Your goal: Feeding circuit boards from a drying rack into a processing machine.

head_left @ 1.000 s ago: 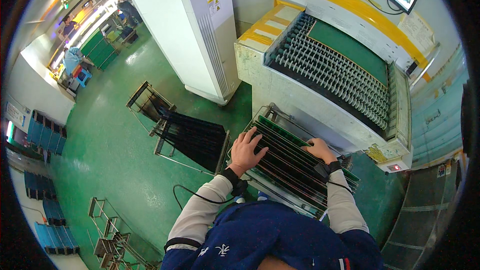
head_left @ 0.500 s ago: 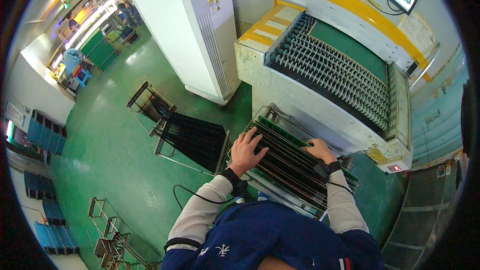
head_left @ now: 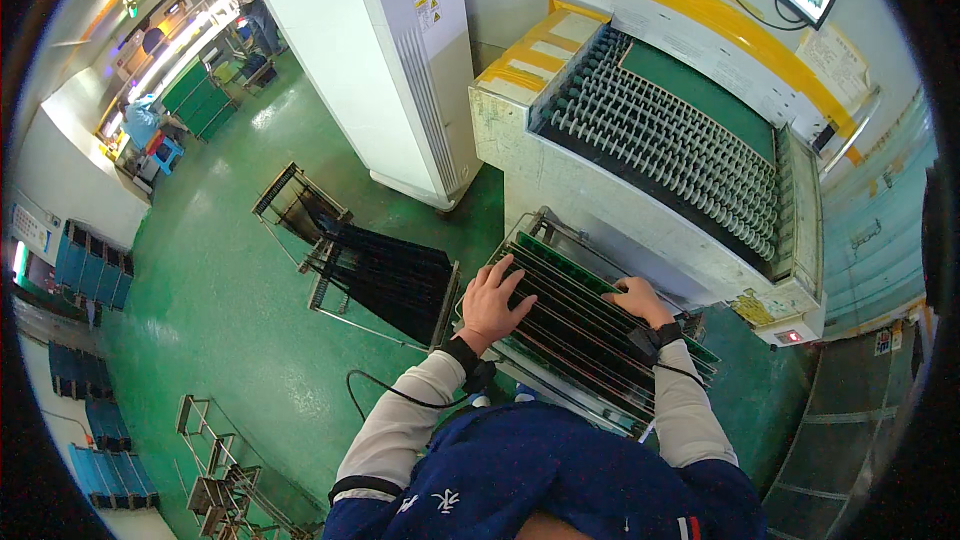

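A metal rack (head_left: 542, 223) full of thin, upright dark panels (head_left: 570, 325) stands right in front of me. My left hand (head_left: 490, 305) rests on the panels' top edges at the rack's left end, fingers spread and thumb out to the side. At the far side of the rack is a green panel (head_left: 560, 258). My right hand (head_left: 642, 302) has its fingers bent over that panel's upper edge, toward the right end; its fingertips are partly hidden. Dark bands with a cable are on both my wrists.
Beyond the rack stands a machine with rows of rollers (head_left: 660, 140) and a green board (head_left: 700, 90) on them. To the left is another rack of dark panels (head_left: 390, 275). A tall white cabinet (head_left: 370, 50) rises behind it. Metal frames (head_left: 215, 480) stand lower left.
My hands and the panels hold the same places. Far off at the upper left, people at the bench have shifted their posture slightly.
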A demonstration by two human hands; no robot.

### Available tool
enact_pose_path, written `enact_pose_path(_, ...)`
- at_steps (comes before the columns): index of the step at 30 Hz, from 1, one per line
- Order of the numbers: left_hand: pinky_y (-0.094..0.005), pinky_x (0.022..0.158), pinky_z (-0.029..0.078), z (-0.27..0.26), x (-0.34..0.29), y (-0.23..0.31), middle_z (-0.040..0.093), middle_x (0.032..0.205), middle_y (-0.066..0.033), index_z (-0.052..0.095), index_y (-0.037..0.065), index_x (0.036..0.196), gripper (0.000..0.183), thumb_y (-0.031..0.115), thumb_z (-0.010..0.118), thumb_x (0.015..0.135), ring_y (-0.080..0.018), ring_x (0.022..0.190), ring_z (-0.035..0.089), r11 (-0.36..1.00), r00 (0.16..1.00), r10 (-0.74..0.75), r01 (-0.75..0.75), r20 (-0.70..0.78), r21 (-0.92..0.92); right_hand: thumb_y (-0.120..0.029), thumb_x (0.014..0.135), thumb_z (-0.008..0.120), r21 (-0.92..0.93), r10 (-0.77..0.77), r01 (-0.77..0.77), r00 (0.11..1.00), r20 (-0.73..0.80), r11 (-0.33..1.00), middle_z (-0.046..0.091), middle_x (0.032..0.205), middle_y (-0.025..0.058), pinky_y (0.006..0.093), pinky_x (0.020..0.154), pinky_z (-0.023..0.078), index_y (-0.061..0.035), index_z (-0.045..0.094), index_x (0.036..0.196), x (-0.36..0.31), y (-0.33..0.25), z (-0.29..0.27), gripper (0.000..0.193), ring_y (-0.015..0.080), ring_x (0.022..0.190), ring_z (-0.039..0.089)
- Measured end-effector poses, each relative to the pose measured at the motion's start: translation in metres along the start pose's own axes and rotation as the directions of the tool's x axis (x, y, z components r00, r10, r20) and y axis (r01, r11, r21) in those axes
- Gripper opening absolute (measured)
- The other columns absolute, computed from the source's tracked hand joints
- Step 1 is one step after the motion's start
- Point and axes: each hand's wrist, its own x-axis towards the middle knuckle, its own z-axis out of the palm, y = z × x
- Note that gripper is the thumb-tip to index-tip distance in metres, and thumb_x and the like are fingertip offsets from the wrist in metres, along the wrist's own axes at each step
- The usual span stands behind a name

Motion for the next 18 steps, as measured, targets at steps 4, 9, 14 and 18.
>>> enact_pose_path(4, -0.0470, 0.103, 0.052, 0.0006, 0.0002, 0.0003, 0.060, 0.150, -0.0088, 0.075, 0.014, 0.126, 0.051, 0.045, 0.083, 0.086, -0.0349, 0.126, 0.060, 1.000, 1.000, -0.002, 0.002, 0.001, 0.001, -0.053, 0.085, 0.085, 0.003, -0.002, 0.002, 1.000, -0.006, 1.000, 0.078, 0.116, 0.0244, 0.0436, 0.096, 0.056, 0.0005, 0.078, 0.119, -0.0007, 0.0012, 0.0002, 0.064, 0.0382, 0.110, 0.075)
enact_pose_path(9, -0.0467, 0.103, 0.052, -0.0007, 0.0000, 0.0003, 0.060, 0.150, -0.0088, 0.075, 0.014, 0.126, 0.051, 0.044, 0.083, 0.086, -0.0350, 0.126, 0.060, 1.000, 1.000, -0.010, 0.010, 0.008, 0.010, -0.052, 0.085, 0.085, -0.007, -0.021, 0.021, 1.000, 0.006, 1.000, 0.078, 0.115, 0.0243, 0.0433, 0.095, 0.056, 0.0001, 0.079, 0.118, -0.0009, -0.0019, -0.0018, 0.062, 0.0382, 0.108, 0.075)
enact_pose_path(14, -0.0468, 0.103, 0.052, 0.0005, 0.0002, 0.0002, 0.060, 0.150, -0.0090, 0.075, 0.014, 0.126, 0.050, 0.045, 0.082, 0.087, -0.0351, 0.126, 0.060, 1.000, 1.000, 0.000, 0.000, 0.001, 0.010, -0.052, 0.085, 0.084, 0.005, -0.022, 0.022, 1.000, -0.004, 1.000, 0.079, 0.112, 0.0232, 0.0429, 0.092, 0.057, -0.0007, 0.080, 0.116, 0.0001, 0.0017, 0.0001, 0.060, 0.0372, 0.104, 0.076)
enact_pose_path(18, -0.0470, 0.103, 0.051, -0.0004, -0.0002, 0.0007, 0.059, 0.151, -0.0095, 0.074, 0.015, 0.128, 0.050, 0.045, 0.081, 0.089, -0.0356, 0.125, 0.060, 1.000, 1.000, -0.007, 0.006, 0.019, 0.007, -0.053, 0.085, 0.084, 0.006, -0.027, 0.027, 1.000, -0.014, 1.000, 0.079, 0.111, 0.0224, 0.0426, 0.091, 0.057, -0.0006, 0.080, 0.114, 0.0004, 0.0028, 0.0018, 0.060, 0.0369, 0.103, 0.076)
